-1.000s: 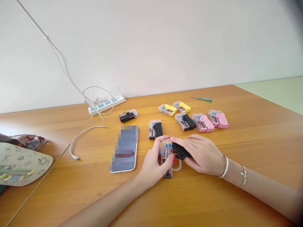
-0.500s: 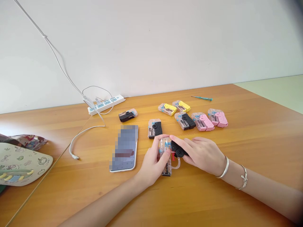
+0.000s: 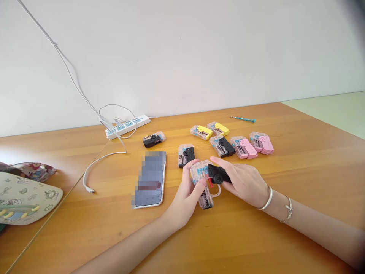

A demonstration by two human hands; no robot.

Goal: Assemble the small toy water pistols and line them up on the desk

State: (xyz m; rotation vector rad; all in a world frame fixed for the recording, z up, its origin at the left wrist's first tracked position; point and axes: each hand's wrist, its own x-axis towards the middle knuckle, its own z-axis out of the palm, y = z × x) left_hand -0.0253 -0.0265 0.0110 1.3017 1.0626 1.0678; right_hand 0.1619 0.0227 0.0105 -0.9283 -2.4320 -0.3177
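Note:
Between my hands is a clear plastic toy (image 3: 205, 199) with blue and red parts inside and a clear loop at its side. My left hand (image 3: 186, 194) grips its clear body, tilted across the table. A black part with a round dial (image 3: 218, 174) sits at the toy's right side, pinched by the fingers of my right hand (image 3: 242, 182). Those fingers hide part of the black piece. Close to my left hand lies a similar clear piece with a black part (image 3: 186, 155).
Similar clear pieces lie behind: black (image 3: 222, 147), (image 3: 153, 139), yellow (image 3: 201, 132), pink (image 3: 243, 147). A pixelated phone (image 3: 149, 179) is left of my hands. Further back are a power strip (image 3: 127, 127), white cable (image 3: 99, 163) and small screwdriver (image 3: 242, 119).
The clear toy has tilted, its lower end swinging right. My right hand has drawn back slightly and now pinches only the black part.

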